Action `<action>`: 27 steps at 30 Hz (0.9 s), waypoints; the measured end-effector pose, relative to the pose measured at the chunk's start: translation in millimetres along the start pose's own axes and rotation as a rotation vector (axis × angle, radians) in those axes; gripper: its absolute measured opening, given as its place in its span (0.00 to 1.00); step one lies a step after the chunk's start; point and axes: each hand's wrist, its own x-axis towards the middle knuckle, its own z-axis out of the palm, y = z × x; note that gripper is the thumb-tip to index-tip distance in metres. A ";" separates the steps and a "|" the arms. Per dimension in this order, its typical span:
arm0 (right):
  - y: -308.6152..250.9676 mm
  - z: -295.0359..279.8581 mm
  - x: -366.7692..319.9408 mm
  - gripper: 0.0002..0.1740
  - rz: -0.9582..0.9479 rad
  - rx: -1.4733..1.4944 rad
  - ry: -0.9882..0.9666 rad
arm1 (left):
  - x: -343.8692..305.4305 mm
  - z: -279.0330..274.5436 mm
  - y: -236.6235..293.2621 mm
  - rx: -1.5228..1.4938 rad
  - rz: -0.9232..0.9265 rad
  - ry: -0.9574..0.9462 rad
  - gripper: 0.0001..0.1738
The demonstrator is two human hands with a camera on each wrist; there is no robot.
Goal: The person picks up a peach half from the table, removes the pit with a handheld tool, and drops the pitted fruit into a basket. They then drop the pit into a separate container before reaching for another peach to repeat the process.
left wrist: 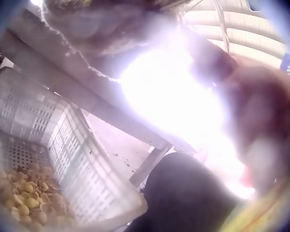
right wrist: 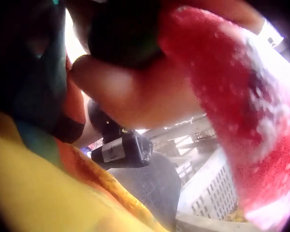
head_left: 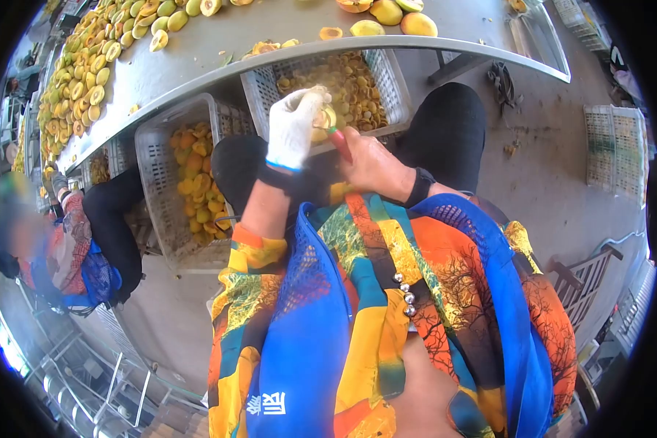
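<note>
Red-handled hand tool (head_left: 340, 144), green at its far end: gripped in the worker's bare right hand (head_left: 376, 166), fingers curled round the handle. White-gloved left hand (head_left: 290, 130): fingers bent, pinching a yellow fruit piece (head_left: 328, 117) just beyond the handle. I cannot tell whether tool and fruit touch. Below: perforated plastic crate (head_left: 396, 77) containing cut fruit (head_left: 361, 87). To the worker's left: second crate (head_left: 155, 157), holding orange-yellow pieces (head_left: 197, 171). Beyond: metal table (head_left: 219, 36) bearing heaped fruit halves (head_left: 80, 95).

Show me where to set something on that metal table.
Bare metal shows on the table between the left fruit heap and the loose fruits, and right of those. The heap's end is crowded; fruit pieces dot the near edge.
</note>
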 end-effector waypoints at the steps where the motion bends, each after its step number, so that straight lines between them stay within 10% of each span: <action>1: 2.8 2.2 -0.6 0.12 -0.008 -0.022 -0.011 | 2.1 -4.1 2.1 -0.001 -0.065 -0.079 0.13; 8: 14.2 5.2 5.7 0.11 -0.065 -0.065 -0.100 | 25.7 -21.7 5.7 0.308 -0.290 -0.428 0.16; 16: 13.0 -5.0 15.2 0.09 -0.084 -0.015 -0.051 | 10.0 -22.0 6.4 -0.411 -0.490 -0.191 0.19; 27: 8.6 21.4 12.1 0.14 -0.041 0.228 0.111 | 7.0 13.4 -22.9 -0.219 0.063 0.205 0.16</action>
